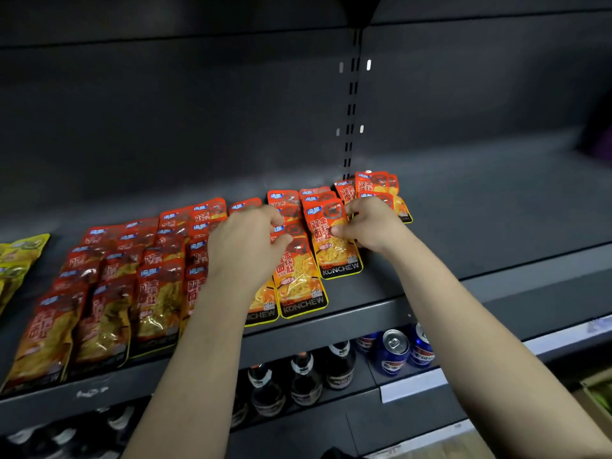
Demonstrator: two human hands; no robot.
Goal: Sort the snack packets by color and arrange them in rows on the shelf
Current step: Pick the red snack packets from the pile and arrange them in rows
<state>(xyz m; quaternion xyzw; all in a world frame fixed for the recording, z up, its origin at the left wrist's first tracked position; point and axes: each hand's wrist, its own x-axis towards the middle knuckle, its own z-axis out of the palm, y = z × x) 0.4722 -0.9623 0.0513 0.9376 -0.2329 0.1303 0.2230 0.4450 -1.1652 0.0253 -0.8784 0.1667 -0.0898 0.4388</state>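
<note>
A slotted upright [350,111] runs down the back wall of the dark grey shelf [480,223], and everything sits in relation to it. At its foot a few red-orange snack packets [376,185] lie overlapped. From there, toward the left and the front of the shelf, more red-orange packets [155,293] lie in rows, each row shingled from back to front.

The right hand [372,226] is just in front of the upright's foot. Its thumb and curled fingers pinch the right edge of one packet [332,243], which lies flat at the front of its row with "KONCHEW" showing at the bottom.

The left hand [246,245] is further left of the upright, over the next rows. Its fingers are curled and its thumb drawn in over the packet tops; I cannot tell if it pinches one or only presses.

Far left of the upright, at the shelf's end, lie yellow-green packets [20,256]. Below the upright, on the lower shelf, stand dark bottles [304,376] and blue cans [394,352].
</note>
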